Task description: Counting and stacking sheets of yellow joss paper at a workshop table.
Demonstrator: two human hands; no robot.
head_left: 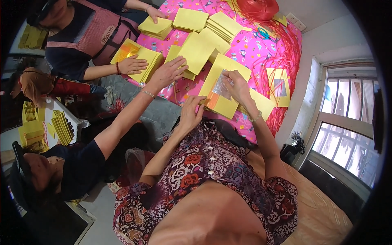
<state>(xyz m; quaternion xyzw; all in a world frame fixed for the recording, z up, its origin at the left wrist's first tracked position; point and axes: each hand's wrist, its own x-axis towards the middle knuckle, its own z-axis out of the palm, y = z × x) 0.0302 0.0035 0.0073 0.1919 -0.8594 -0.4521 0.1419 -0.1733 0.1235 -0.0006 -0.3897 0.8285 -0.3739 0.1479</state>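
On the table in front of me lies a yellow paper stack [232, 62], with a silvery, shiny patch [220, 85] and an orange strip [212, 101] on its top sheet. My right hand [239, 89] is over the patch, its fingers bent and pressed together. Whatever it pinches, if anything, is too small to make out. At the near left corner of the stack, my left hand [190, 114] touches the edge with its fingertips, fingers apart. A yellow sheet [261, 105] lies partly under the stack, beside my right wrist.
More yellow stacks [190, 19] cover the pink patterned tablecloth [245, 51]. A co-worker's hand [169, 74] reaches in from the left; another's hand [132, 64] rests on a stack. Red strands [281, 51], scissors [263, 33] and a red roll [258, 8] lie toward the far right.
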